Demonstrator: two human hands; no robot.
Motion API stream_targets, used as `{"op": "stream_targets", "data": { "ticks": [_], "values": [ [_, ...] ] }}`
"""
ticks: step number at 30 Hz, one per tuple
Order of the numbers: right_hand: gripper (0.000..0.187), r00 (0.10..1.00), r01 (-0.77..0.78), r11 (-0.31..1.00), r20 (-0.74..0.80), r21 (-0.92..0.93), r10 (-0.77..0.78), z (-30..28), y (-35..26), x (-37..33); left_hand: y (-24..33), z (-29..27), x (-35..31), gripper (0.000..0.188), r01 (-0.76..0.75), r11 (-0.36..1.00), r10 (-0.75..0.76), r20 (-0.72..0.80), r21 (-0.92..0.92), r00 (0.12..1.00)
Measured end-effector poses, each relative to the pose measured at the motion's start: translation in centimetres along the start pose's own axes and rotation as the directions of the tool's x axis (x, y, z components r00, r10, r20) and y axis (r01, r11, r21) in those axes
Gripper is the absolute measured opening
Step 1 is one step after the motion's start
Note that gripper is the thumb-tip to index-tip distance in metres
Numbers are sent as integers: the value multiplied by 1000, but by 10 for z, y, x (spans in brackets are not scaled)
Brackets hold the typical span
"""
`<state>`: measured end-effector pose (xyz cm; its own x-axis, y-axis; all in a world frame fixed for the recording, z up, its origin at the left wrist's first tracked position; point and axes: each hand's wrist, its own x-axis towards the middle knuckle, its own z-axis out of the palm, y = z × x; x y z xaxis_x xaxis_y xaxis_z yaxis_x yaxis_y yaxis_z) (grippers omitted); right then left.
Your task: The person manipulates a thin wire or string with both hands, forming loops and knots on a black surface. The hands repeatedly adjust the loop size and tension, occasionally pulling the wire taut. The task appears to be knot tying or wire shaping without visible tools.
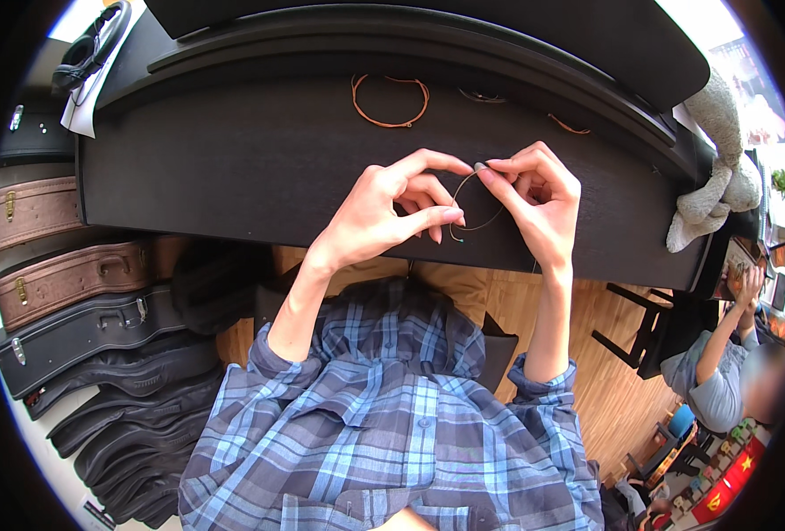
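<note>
Plainly, in the head view, we have a thin wire (452,232) between our two hands, curved in a loop above the front part of the black table (233,168). Our right hand (545,202) pinches the wire at the top of that loop, thumb and index close together. Our left hand (382,209) has its index stretched toward that pinch and its thumb lower, beside the wire; we cannot tell whether its fingers clamp it. One end, with a small greenish tip, hangs just below our left thumb.

Farther back on the table we see an orange coil (383,124), a dark coil (483,97) and an orange strand (569,126). A grey plush (730,190) sits at the table's right end, headphones (78,62) at its far left. Cases (65,288) line our left side; a co-worker (711,385) is at our right.
</note>
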<state>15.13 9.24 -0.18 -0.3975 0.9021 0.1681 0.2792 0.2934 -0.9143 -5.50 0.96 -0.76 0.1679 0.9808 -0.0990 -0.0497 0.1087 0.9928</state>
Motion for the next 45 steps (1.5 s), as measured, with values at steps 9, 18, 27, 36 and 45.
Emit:
{"op": "stream_targets", "data": {
  "ticks": [9, 18, 27, 36, 45],
  "values": [
    [16, 993, -111, 988, 53, 111, 106, 2, -11, -6, -4, 4, 4, 19, 67, 996, -75, -119, -66, 990],
    [22, 971, -144, 974, 215, 174, 105, -19, -5, -5, -7, 8, 5, 17, -1, 996, -17, -217, -84, 976],
    [28, 916, -240, 934, 379, 263, 129, -30, -7, 0, -9, 3, 3, 18, -42, 993, 20, -188, -113, 982],
    [33, 858, -351, 875, 490, 333, 158, -32, 0, 7, -10, 0, 1, 19, -59, 988, 35, -167, -142, 985],
    [40, 849, -410, 830, 490, 378, 196, -32, -1, 7, -9, -3, 0, 22, -32, 986, 11, -131, -164, 991]
  ]
}}
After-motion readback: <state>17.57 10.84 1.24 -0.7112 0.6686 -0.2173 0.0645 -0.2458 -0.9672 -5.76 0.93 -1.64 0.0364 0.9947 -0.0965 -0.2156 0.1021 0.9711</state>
